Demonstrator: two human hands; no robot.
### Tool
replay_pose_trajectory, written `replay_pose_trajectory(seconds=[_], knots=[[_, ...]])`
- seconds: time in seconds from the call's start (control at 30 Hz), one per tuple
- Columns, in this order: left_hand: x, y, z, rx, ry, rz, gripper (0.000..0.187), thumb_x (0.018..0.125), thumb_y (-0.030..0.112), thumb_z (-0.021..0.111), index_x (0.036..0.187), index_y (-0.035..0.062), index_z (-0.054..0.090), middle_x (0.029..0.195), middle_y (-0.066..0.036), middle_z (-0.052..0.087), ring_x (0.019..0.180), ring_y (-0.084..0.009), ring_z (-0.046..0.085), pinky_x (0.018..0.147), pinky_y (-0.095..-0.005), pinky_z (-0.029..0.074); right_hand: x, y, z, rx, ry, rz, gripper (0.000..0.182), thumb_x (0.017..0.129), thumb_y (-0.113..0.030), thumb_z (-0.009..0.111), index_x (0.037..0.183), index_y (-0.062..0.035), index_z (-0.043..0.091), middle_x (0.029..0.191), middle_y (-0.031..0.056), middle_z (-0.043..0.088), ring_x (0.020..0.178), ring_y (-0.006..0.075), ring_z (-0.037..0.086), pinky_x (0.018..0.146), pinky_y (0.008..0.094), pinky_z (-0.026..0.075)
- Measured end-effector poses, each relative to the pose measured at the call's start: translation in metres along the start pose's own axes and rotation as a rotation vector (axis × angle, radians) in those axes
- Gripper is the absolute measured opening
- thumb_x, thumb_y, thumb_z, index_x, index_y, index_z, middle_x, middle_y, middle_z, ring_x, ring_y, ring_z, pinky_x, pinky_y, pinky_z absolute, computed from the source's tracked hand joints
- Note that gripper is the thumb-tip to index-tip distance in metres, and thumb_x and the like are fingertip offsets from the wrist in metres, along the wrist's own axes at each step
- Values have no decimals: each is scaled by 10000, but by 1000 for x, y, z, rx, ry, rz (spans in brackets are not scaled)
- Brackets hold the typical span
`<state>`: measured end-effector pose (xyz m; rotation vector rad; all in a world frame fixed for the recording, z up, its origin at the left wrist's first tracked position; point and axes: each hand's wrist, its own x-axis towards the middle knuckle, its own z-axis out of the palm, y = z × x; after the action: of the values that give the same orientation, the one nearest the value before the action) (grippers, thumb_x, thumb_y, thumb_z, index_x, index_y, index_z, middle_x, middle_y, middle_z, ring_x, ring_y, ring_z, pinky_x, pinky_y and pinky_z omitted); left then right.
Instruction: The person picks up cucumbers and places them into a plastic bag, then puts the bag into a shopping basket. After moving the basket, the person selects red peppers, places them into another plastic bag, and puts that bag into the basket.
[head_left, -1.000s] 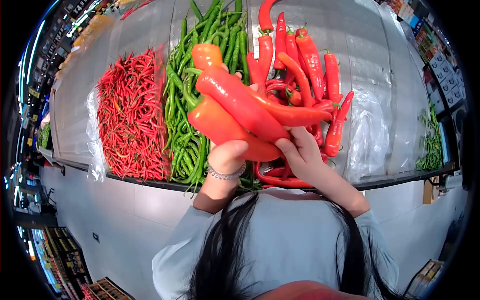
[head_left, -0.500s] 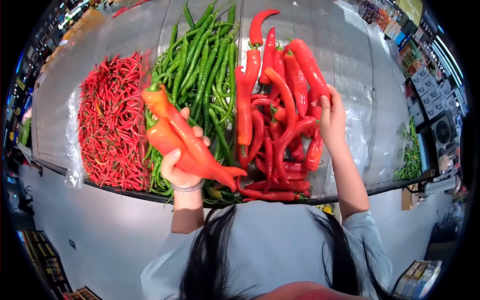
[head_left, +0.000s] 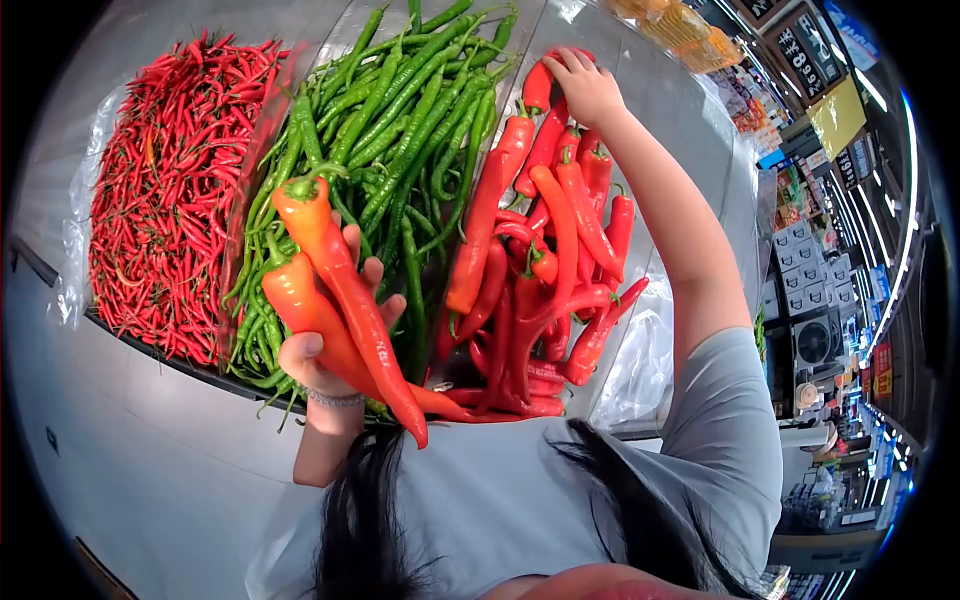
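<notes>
My left hand is wrapped round long orange-red peppers, held above the green chillies. At the top of the pile of large red peppers, my right hand reaches over a curved red pepper, with its fingers bent onto the red skin. Its palm side is hidden, so how firmly it grips is not visible.
Small red chillies fill the left section of the display, beside a clear divider. Plastic wrap lies right of the large peppers. Shelves with boxes and price signs stand at the right.
The view has turned. My right hand has left the large pepper it held at the right and moved up to the top of the pile. My left hand still holds its peppers.
</notes>
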<state>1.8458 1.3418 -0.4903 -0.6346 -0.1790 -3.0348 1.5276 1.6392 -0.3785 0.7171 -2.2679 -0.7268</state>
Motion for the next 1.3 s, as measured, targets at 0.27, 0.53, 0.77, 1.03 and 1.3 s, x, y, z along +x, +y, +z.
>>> replay_pose_trajectory(seconds=[0.27,0.53,0.77,1.03,1.3], knots=[[-2,15,1,60,48,-7,1030,561,151,685,1458,84,184,1180,-64,448,834,-189,478,791,-374,477,32,24,6,27,-43,-74,278,845,-151,516,1121,-129,531,1071,102,613,1054,269,583,968,438,417],[19,0,25,25,-114,-73,707,636,126,734,1232,100,355,982,-9,417,800,-136,460,758,-312,420,-37,23,-121,1667,501,690,294,918,-331,575,1011,-52,566,902,9,614,804,70,590,681,240,483],[13,-3,41,-38,-186,-163,664,620,80,716,1205,91,400,873,10,454,698,-125,463,662,-270,405,-95,30,-78,496,6,644,460,861,-347,581,1171,-11,529,1104,219,592,929,362,621,761,465,513],[-1,13,46,106,-191,-126,750,601,94,655,1281,101,338,877,-17,427,726,-163,451,697,-335,391,-91,-141,-112,1056,-413,474,684,856,-595,507,1148,23,539,936,253,644,949,379,619,826,419,480],[1,27,39,47,75,31,630,676,211,638,1233,87,371,970,-39,470,811,-178,493,773,-340,407,-103,-129,-144,1376,154,690,305,857,-285,674,891,-19,530,577,-10,443,544,81,408,516,269,391]])
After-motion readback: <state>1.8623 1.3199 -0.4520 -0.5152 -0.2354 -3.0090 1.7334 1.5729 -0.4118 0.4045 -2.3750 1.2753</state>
